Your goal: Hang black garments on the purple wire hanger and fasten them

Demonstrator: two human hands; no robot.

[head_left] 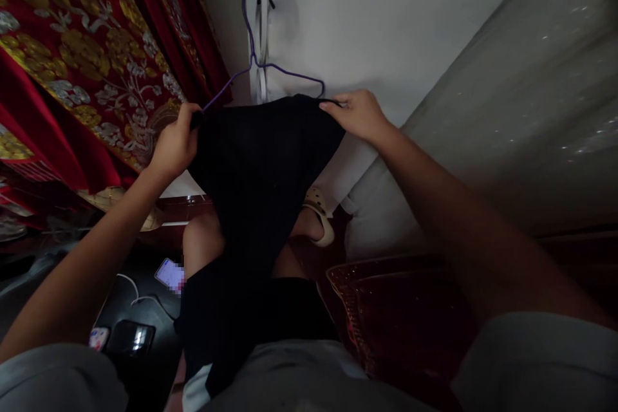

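Note:
A plain black garment (pixel 263 161) is stretched out in front of me, its lower part hanging down over my lap. My left hand (pixel 176 141) is closed around its upper left corner, where one end of a purple wire hanger (pixel 252 63) meets the cloth. At the upper right corner my right hand (pixel 355 114) pinches the top edge between thumb and fingers. The hanger's hook is up by a white upright pole. Its right end shows above the cloth, outside the garment. Whether the left end goes inside the cloth is hard to make out.
Red brocade cloth (pixel 96 45) hangs at the left. Below it, a dark surface holds a lit phone (pixel 170 275), a white cable (pixel 138 299) and a black glossy object (pixel 130 338). A grey sheer cover (pixel 506 109) fills the right. My foot wears a beige clog (pixel 324 222).

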